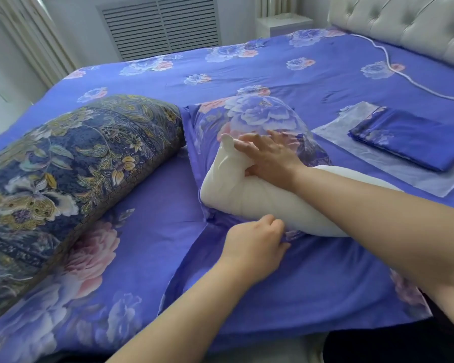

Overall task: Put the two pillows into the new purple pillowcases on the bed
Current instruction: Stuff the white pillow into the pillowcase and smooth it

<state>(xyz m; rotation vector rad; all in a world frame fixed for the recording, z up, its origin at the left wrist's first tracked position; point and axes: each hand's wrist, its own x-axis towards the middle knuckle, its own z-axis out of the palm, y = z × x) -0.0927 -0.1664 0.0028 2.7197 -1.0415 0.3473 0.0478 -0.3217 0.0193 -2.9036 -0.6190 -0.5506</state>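
here, mid-bed, the bare white pillow (247, 200) lies half inside the purple floral pillowcase (260, 119). the right hand (268, 155) grasps the pillow's top corner, thumb tucked under. the left hand (254, 244) pinches the pillowcase's open edge, fingers (278, 226) curled. a second pillow in a dark floral cover (71, 163) sits left; a folded purple pillowcase (409, 137) lies right.

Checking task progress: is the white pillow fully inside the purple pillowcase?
Partly in. The white pillow still sticks out of the purple pillowcase; only its far end is covered.
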